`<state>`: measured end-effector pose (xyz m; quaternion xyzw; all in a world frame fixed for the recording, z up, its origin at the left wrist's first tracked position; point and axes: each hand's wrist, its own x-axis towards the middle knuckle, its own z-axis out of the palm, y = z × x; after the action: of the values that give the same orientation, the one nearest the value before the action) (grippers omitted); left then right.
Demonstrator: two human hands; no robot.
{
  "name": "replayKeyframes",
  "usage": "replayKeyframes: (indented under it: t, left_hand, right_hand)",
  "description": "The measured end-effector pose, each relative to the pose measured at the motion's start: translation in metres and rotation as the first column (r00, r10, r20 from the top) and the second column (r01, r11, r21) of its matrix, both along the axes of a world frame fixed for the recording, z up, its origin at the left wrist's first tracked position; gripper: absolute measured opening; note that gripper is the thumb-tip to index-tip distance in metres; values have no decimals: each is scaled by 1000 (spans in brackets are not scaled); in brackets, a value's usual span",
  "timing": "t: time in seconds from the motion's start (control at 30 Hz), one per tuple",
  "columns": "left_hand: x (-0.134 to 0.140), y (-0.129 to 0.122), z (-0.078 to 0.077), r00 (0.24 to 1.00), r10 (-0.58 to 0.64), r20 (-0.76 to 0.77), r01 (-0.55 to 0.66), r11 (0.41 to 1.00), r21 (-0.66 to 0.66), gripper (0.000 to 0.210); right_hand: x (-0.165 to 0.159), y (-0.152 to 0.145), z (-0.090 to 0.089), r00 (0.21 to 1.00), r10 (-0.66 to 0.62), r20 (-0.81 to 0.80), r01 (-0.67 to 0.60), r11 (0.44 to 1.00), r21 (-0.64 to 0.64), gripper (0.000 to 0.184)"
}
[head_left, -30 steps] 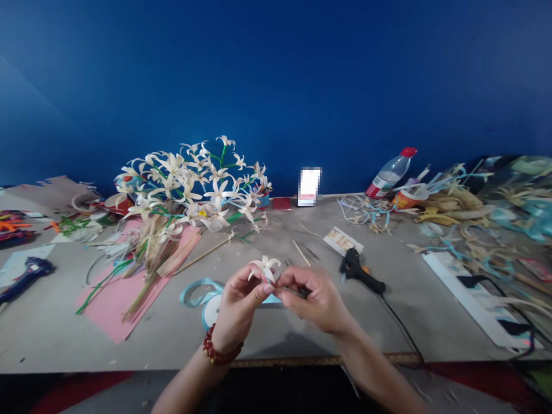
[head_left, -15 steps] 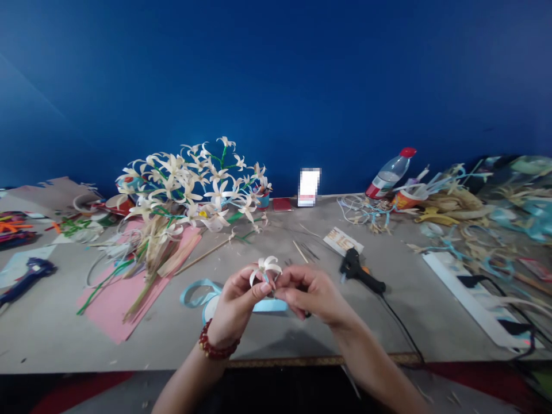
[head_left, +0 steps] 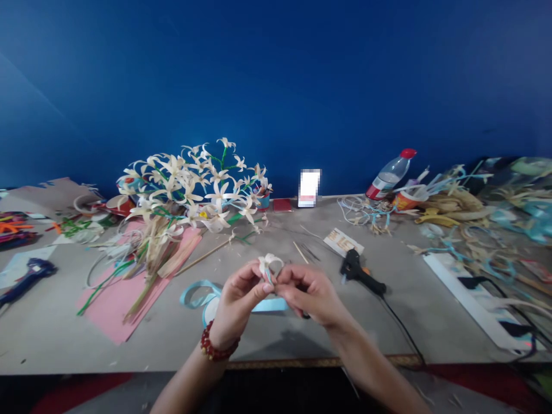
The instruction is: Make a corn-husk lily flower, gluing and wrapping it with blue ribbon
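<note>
A small handmade white flower [head_left: 271, 264] with curled petals is held above the table in front of me. My left hand [head_left: 244, 293] is closed, thumb and fingers pinching the flower near its base. Closed as well, my right hand [head_left: 306, 290] meets it from the other side, its fingertips at the flower's lower end. What else those fingertips may hold is hidden. A small dark tip shows under the right hand, too little to name. Light blue ribbon [head_left: 202, 292] lies on the table behind and beside the left hand.
Many white flowers on green stems [head_left: 190, 187] stand at the back left. Dried husks [head_left: 157, 247] lie on pink paper [head_left: 116, 310]. To the right are a black glue gun [head_left: 362, 273] with its cord, a power strip [head_left: 466, 299] and a bottle [head_left: 388, 175]. A blue glue gun [head_left: 30, 279] lies far left.
The flower has turned and tipped between my fingers, so its petals face another way. Both hands stay in nearly the same place.
</note>
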<state>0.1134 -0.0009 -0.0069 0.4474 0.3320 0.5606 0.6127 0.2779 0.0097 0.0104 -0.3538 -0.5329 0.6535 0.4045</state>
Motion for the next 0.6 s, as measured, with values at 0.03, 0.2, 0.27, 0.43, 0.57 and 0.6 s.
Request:
replayKeyframes:
  t: [0.03, 0.2, 0.27, 0.43, 0.57, 0.6]
  left_hand:
    - [0, -1, -1, 1000, 16, -16, -16, 1000, 22, 14]
    - [3, -2, -2, 998, 41, 53, -41, 999, -9, 14]
    - [4, -2, -1, 996, 39, 77, -36, 999, -41, 15]
    - [3, 0, 1, 997, -17, 76, 21, 998, -56, 18]
    - [0, 2, 3, 991, -117, 66, 121, 991, -58, 15]
    - [-1, 2, 3, 989, -132, 66, 137, 988, -66, 15]
  right_hand:
    - [0, 0, 1, 1000, -11, 13, 11, 1000, 22, 28]
    - [-1, -2, 3, 997, -46, 63, 41, 995, 87, 28]
    - [-2, -2, 3, 997, -49, 66, 44, 996, 76, 27]
    - [3, 2, -4, 999, 33, 38, -31, 999, -44, 23]
    - [6, 3, -10, 998, 60, 4, -59, 997, -55, 19]
    - [6, 3, -11, 998, 60, 1, -60, 997, -48, 19]
